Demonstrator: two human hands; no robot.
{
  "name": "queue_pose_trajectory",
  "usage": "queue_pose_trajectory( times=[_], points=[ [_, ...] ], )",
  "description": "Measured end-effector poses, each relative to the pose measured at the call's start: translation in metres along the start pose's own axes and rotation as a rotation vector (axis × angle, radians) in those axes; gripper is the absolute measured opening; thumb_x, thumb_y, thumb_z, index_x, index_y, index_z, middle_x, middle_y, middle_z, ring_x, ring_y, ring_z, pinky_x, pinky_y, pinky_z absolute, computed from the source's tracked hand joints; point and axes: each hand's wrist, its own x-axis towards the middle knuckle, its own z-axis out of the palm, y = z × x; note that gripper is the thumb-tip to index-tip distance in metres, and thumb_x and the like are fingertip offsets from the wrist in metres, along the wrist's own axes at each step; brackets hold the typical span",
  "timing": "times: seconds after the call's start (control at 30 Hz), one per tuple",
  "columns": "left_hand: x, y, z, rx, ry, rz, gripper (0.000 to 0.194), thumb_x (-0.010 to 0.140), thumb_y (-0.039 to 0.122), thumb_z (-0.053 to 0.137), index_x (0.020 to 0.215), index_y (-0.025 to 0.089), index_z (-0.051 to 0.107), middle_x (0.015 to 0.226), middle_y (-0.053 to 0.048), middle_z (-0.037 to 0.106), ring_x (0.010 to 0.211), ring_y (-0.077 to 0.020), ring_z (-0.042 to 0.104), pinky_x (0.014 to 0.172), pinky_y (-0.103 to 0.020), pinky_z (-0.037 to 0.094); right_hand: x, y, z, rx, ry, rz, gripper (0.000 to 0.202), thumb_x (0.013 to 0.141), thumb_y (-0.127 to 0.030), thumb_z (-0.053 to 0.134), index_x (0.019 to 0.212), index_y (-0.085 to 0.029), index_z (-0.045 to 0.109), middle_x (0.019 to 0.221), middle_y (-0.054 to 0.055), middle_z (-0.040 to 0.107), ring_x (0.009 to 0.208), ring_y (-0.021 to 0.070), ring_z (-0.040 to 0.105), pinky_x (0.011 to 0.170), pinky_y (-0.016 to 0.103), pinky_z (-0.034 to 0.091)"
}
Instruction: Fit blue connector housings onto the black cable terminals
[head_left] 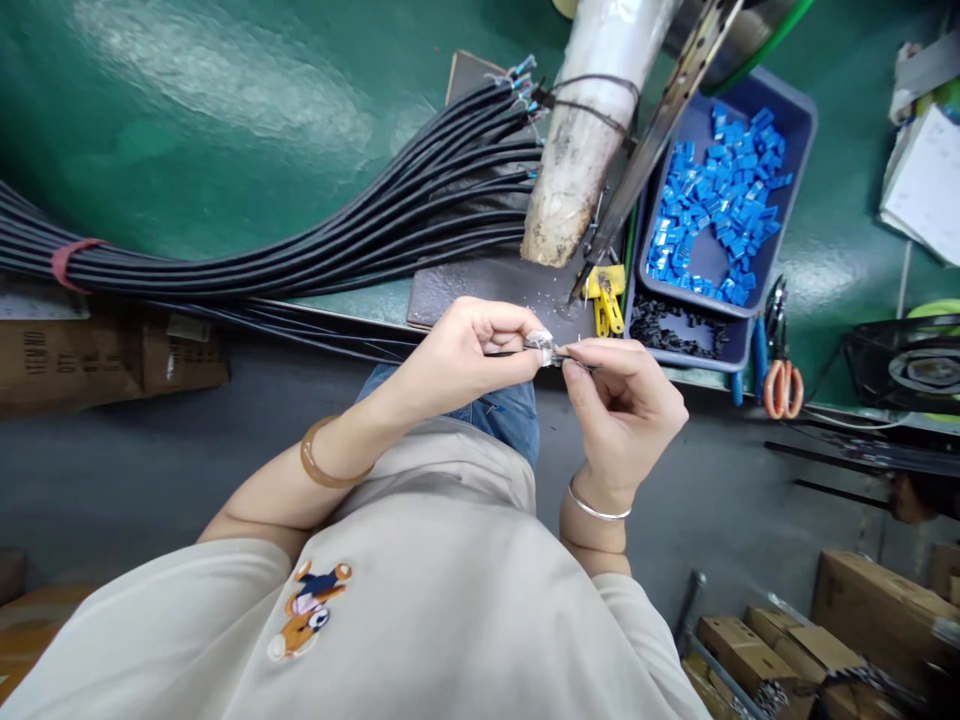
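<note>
In front of my body, at the near edge of the bench, both hands meet over the end of a black cable (504, 353). My left hand (480, 345) is closed in a pinch round this cable; whitish wrapping shows at its fingertips. My right hand (626, 395) pinches the thin dark tip that sticks out, and fine detail there is too small to make out. Beyond my left hand, a thick bundle of black cables (300, 262) lies on the bench, its stripped ends showing coloured wires. A yellow clamp-like tool (606, 300) sits just past my fingers.
A grey-blue bin (799, 150) holds blue connectors (724, 200); a tray of small black parts (679, 328) adjoins it. Orange-handled scissors (783, 388) hang by the edge. A white wrapped tube (592, 120) and metal bar (660, 150) slant overhead. Cardboard boxes (885, 620) stand below.
</note>
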Motion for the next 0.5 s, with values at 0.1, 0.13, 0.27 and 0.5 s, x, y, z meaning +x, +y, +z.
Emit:
queue_pose_trajectory(
  times=[0.1, 0.13, 0.27, 0.5],
  points=[
    [-0.001, 0.0, 0.001, 0.017, 0.015, 0.013, 0.01, 0.08, 0.019, 0.065, 0.072, 0.012, 0.065, 0.055, 0.005, 0.038, 0.049, -0.0038, 0.029, 0.047, -0.02, 0.023, 0.0, 0.002, -0.001, 0.032, -0.006, 0.025, 0.01, 0.084, -0.02, 0.069, 0.092, -0.026, 0.07, 0.091, 0.002, 0.069, 0.065, 0.0094, 0.059, 0.047, 0.026, 0.038],
    [-0.001, -0.001, 0.001, 0.019, 0.025, 0.019, 0.01, 0.08, 0.019, 0.065, 0.073, 0.012, 0.065, 0.055, 0.004, 0.04, 0.05, -0.0039, 0.03, 0.047, -0.019, 0.024, 0.001, 0.003, -0.001, 0.057, -0.001, 0.04, 0.009, 0.083, -0.02, 0.069, 0.091, -0.025, 0.07, 0.09, 0.002, 0.069, 0.07, 0.0109, 0.063, 0.049, 0.026, 0.04],
    [-0.001, -0.002, 0.003, -0.002, 0.065, 0.043, 0.01, 0.082, 0.021, 0.066, 0.077, 0.013, 0.068, 0.057, 0.004, 0.043, 0.051, -0.0037, 0.033, 0.046, -0.018, 0.025, 0.002, 0.007, 0.003, 0.102, 0.115, 0.069, 0.01, 0.083, -0.018, 0.07, 0.09, -0.024, 0.07, 0.088, 0.001, 0.069, 0.078, 0.0115, 0.067, 0.053, 0.024, 0.046],
    [-0.002, -0.004, 0.002, 0.023, 0.085, 0.052, 0.011, 0.081, 0.022, 0.067, 0.077, 0.012, 0.068, 0.057, 0.004, 0.043, 0.051, -0.0034, 0.034, 0.046, -0.016, 0.027, 0.001, 0.009, 0.013, 0.161, 0.118, 0.075, 0.008, 0.083, -0.017, 0.07, 0.088, -0.023, 0.07, 0.086, -0.001, 0.069, 0.078, 0.0101, 0.067, 0.056, 0.022, 0.048]
  ],
)
